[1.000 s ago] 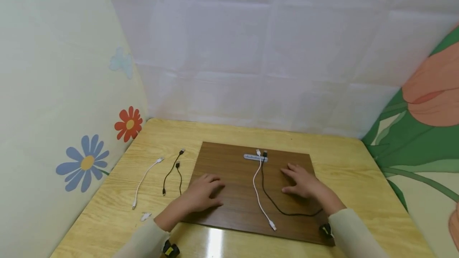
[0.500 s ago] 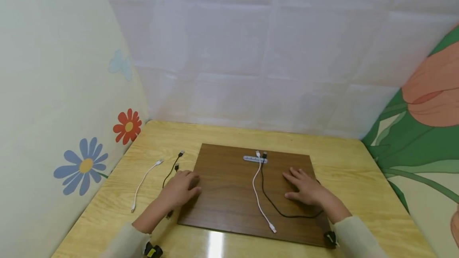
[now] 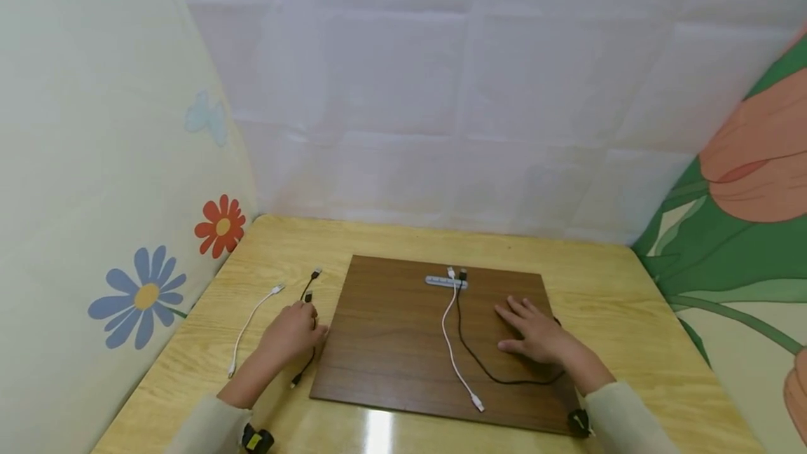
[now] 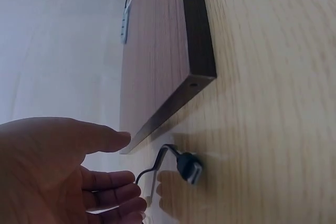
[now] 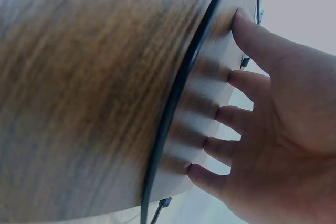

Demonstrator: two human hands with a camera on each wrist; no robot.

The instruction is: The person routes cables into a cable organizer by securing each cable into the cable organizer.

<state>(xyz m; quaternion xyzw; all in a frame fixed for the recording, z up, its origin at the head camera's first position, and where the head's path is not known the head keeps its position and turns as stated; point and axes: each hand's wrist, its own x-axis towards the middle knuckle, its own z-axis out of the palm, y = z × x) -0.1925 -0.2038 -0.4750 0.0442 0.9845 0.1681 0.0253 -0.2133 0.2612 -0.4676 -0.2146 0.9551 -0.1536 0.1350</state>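
Note:
My left hand [image 3: 288, 333] hovers over two short black USB cables left of the brown board [image 3: 378, 342]. Its thumb stands apart from its bent fingers, which are right at the thin cord. The near black plug [image 4: 190, 168] lies on the table below them; the far plug [image 3: 308, 296] shows past the knuckles. With fingers spread, my right hand [image 3: 532, 331] rests its fingertips on the right part of the board. A white cable [image 3: 449, 342] and a long black cable [image 3: 482, 366] run across the board from a pale blue cable holder [image 3: 441, 280], the black one passing near the right wrist.
Another white cable [image 3: 246, 324] lies curved on the table [image 3: 296, 244], left of the left hand. The board's thick dark edge [image 4: 198, 24] rises above the table. A white cloth [image 3: 403, 90] hangs behind, with flowered sheets at both sides.
My left hand has moved left off the board to the black cables, and a near plug has shifted. My right hand has slid slightly nearer and stays on the board.

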